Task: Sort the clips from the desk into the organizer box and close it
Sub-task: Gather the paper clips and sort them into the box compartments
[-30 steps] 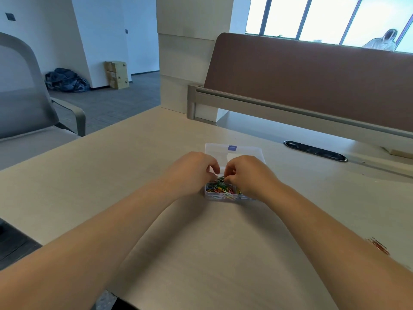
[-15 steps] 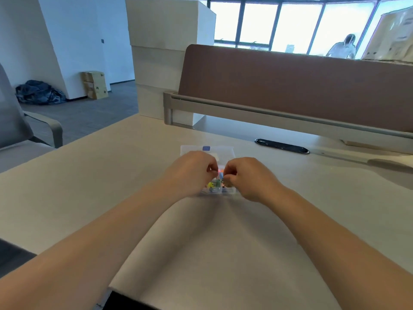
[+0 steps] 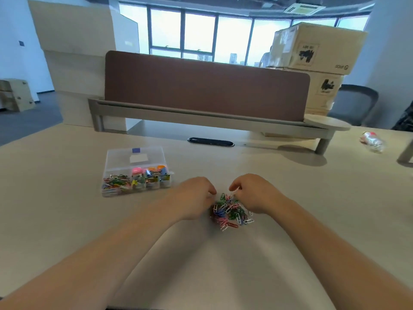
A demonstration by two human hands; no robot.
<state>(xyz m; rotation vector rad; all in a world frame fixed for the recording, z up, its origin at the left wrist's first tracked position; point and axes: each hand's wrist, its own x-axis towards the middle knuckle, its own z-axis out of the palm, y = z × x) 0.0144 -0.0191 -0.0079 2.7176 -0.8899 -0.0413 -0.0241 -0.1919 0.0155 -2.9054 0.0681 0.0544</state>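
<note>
A heap of coloured paper clips (image 3: pixel 231 212) lies on the desk between my hands. My left hand (image 3: pixel 196 198) rests at the heap's left edge, fingers curled down onto the clips. My right hand (image 3: pixel 254 193) sits at the heap's right edge, fingertips bent toward the clips; whether either hand pinches a clip is hidden. The clear organizer box (image 3: pixel 136 173) stands open to the left, lid tipped back. Its left compartment holds paper clips, and the smaller ones hold coloured binder clips.
A brown partition screen (image 3: pixel 205 86) on a raised shelf runs across the back of the desk, with a black cable slot (image 3: pixel 210 142) in front. A crumpled plastic bottle (image 3: pixel 372 142) lies far right. Cardboard boxes (image 3: pixel 312 57) are stacked behind.
Both hands have left the organizer box and moved right to the heap of paper clips. The view has swung right, so the box now sits at left.
</note>
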